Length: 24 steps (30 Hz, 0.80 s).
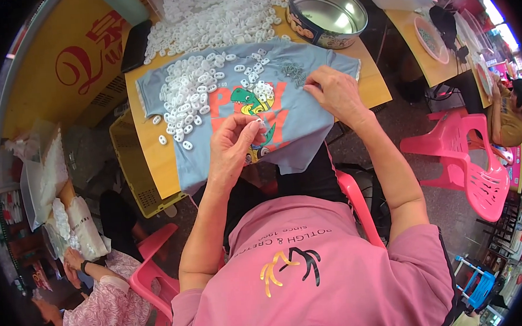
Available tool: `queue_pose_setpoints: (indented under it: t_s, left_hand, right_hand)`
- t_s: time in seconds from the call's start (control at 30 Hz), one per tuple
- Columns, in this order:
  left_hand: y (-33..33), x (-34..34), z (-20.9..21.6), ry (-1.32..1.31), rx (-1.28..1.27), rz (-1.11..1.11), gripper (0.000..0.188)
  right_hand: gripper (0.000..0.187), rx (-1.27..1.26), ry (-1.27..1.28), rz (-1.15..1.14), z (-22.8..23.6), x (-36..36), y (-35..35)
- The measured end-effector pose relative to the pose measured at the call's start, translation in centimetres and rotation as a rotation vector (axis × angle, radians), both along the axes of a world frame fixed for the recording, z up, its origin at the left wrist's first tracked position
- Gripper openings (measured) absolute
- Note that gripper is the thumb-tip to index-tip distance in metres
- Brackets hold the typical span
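Observation:
My left hand (pixel 231 145) is held over the middle of a grey-blue printed T-shirt (pixel 198 161) spread on the table. Thumb and forefinger pinch a small white oval plastic piece (pixel 259 121), partly covered by the fingertips. Beside a little heap of small metal parts (pixel 294 72), my right hand (pixel 336 94) is closed, its fingertips together; whatever they may hold is too small to make out. A pile of white two-holed oval pieces (pixel 190 86) lies on the shirt at the left. A few more ovals (pixel 254 74) are scattered between that pile and the metal parts.
A large mound of white ovals (pixel 210 16) covers the table's far side, next to a round metal tin (pixel 328 15). A dark phone-like slab (pixel 137 46) lies at the far left corner. Pink plastic chairs (pixel 451 145), a yellow crate (pixel 131 165) and two other people surround the table.

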<state>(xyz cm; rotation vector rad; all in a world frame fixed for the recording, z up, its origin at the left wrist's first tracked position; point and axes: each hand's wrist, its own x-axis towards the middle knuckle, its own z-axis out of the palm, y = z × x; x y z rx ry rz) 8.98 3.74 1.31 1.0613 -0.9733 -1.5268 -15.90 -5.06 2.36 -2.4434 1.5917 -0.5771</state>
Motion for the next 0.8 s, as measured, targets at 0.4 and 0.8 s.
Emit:
queue_pose_setpoints:
  t_s: [0.4,0.8]
  left_hand:
    - [0.0,0.4,-0.4,-0.015,0.015,0.007,0.016]
    - [-0.3,0.2,-0.3,-0.024,0.017,0.000,0.017]
  right_hand:
    - [0.013,0.222,-0.361,-0.072,0.6,-1.4,-0.6]
    - [0.016,0.197,-0.322,-0.030,0.5,-2.1,-0.6]
